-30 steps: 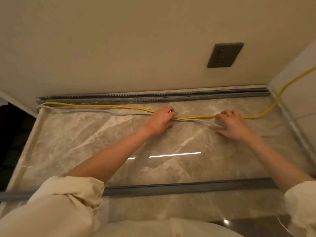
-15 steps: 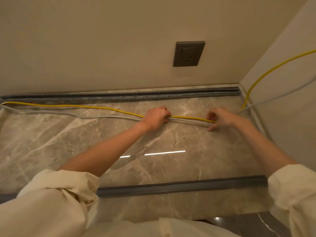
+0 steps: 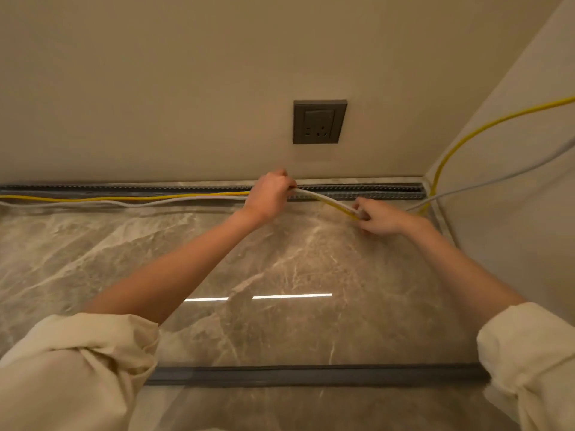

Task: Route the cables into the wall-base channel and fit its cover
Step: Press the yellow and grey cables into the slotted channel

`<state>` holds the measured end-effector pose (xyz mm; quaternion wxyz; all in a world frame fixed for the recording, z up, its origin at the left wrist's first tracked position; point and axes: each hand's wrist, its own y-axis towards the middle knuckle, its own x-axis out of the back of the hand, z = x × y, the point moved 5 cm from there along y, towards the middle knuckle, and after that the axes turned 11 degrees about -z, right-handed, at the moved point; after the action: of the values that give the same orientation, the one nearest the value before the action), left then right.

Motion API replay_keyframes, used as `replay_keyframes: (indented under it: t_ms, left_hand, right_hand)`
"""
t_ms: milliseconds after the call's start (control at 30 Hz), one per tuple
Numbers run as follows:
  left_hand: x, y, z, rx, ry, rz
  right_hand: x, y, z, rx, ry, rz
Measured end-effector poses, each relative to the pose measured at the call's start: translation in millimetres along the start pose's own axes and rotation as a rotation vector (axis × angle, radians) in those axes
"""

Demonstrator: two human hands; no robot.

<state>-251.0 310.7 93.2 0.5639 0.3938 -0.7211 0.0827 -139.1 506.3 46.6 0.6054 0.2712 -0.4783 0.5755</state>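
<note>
A yellow cable and a grey-white cable run side by side along the foot of the wall, just in front of the open metal channel. My left hand grips both cables and holds them up against the channel. My right hand pinches the same pair lower down, on the floor to the right. Between the hands the cables slope down. Past my right hand both cables climb the right-hand wall. The long grey cover strip lies flat on the floor near me.
A dark wall socket sits above the channel. The glossy marble floor spreads between the channel and the cover strip. A side wall closes off the right corner. My cream sleeves fill the lower corners.
Both hands have carried the cables away from the open floor to the wall base. My left hand has risen to the channel, and the view has shifted closer.
</note>
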Motion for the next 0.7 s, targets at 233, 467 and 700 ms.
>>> replay_keyframes:
  t_ms: [233, 467, 700]
  left_hand:
    - [6, 40, -17, -0.03, -0.009, -0.104]
    - [-21, 38, -13, 0.002, 0.001, -0.012]
    - [-41, 24, -5, 0.018, 0.055, 0.04]
  right_hand:
    - [53, 24, -25, 0.042, 0.198, -0.19]
    - [62, 34, -44, 0.003, 0.253, -0.302]
    - [56, 30, -51, -0.113, 0.159, -0.442]
